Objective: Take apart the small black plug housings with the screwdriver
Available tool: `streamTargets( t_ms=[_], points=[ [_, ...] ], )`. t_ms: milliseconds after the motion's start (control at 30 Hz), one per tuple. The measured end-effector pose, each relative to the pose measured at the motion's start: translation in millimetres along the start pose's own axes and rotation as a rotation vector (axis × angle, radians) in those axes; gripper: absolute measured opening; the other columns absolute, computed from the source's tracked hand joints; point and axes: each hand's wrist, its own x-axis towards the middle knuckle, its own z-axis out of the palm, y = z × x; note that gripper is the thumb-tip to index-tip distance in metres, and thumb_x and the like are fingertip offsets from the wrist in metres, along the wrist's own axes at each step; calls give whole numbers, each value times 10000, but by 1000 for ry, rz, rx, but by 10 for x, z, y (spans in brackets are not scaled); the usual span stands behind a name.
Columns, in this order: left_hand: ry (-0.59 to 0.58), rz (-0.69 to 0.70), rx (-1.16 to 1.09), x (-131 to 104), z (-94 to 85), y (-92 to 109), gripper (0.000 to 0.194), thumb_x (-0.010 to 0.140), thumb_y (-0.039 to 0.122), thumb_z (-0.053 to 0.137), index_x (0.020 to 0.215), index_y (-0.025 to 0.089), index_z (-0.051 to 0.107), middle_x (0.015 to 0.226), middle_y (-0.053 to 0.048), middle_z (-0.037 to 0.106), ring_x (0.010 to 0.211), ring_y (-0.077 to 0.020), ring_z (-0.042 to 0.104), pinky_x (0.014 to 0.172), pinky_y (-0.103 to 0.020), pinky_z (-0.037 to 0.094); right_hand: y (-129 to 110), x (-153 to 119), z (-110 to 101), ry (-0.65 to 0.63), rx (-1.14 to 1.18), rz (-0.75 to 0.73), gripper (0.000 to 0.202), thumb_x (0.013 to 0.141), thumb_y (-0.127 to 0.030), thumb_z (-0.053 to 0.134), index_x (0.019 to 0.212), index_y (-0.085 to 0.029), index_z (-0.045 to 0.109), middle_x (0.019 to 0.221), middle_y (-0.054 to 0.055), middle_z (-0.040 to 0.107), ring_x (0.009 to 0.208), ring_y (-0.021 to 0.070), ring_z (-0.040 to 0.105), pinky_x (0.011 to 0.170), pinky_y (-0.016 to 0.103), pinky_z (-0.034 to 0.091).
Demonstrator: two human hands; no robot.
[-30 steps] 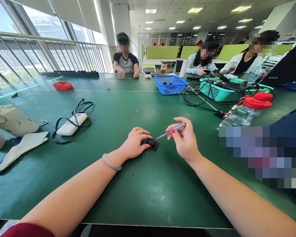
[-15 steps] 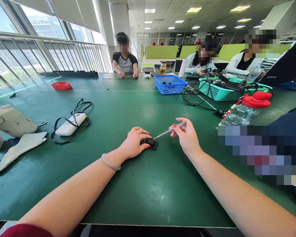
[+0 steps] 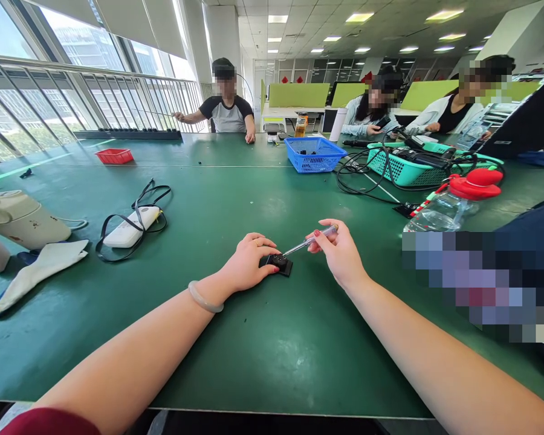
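Note:
My left hand (image 3: 254,260) grips a small black part (image 3: 280,263) between thumb and fingers, and its square base lies on the green tabletop (image 3: 236,356). In my right hand (image 3: 338,248) is a screwdriver (image 3: 308,241) with a clear handle and a thin metal shaft, held at a slant between thumb and fingers. Its tip points down and left to the top of the black part. Whether the tip sits in a screw is too small to tell. My left fingers partly cover the part's left side.
Farther off stand a blue basket (image 3: 315,155), a teal basket (image 3: 403,169) full of cables and a red tray (image 3: 114,156). A white power bank (image 3: 133,228) with a black strap lies left; a red-lidded bottle (image 3: 448,205) stands right. Several people sit around the table.
My right hand and the screwdriver have shifted slightly, the handle now a little lower. My left hand keeps hold of the black part. Across the table, a person has stretched an arm toward the railing.

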Motion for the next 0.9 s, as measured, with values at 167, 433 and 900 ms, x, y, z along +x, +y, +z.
streamTargets(
  t_ms=[167, 433, 900],
  points=[
    [7, 12, 18, -10, 20, 10, 279, 823, 318, 740, 1094, 253, 750, 1239, -65, 687, 1285, -313, 455, 1139, -538, 373, 9, 9, 13, 31, 75, 81, 458, 721, -448, 790, 1033, -245, 523, 760, -19, 733, 733, 170, 698, 809, 392, 575],
    [8, 22, 21, -13, 28, 19, 270, 834, 320, 730, 1098, 263, 749, 1242, -62, 689, 1271, -305, 466, 1125, -537, 392, -31, 17, 9, 109, 213, 197, 352, 762, -178, 659, 1065, -272, 506, 813, -44, 709, 764, 154, 712, 791, 358, 574],
    [6, 46, 18, -8, 28, 7, 279, 846, 328, 717, 1118, 265, 731, 1229, -62, 695, 1268, -294, 482, 1146, -537, 364, 37, 50, -27, 69, 214, 107, 370, 756, -274, 698, 1068, -284, 499, 768, -64, 653, 778, 166, 697, 824, 409, 567]
  ],
)
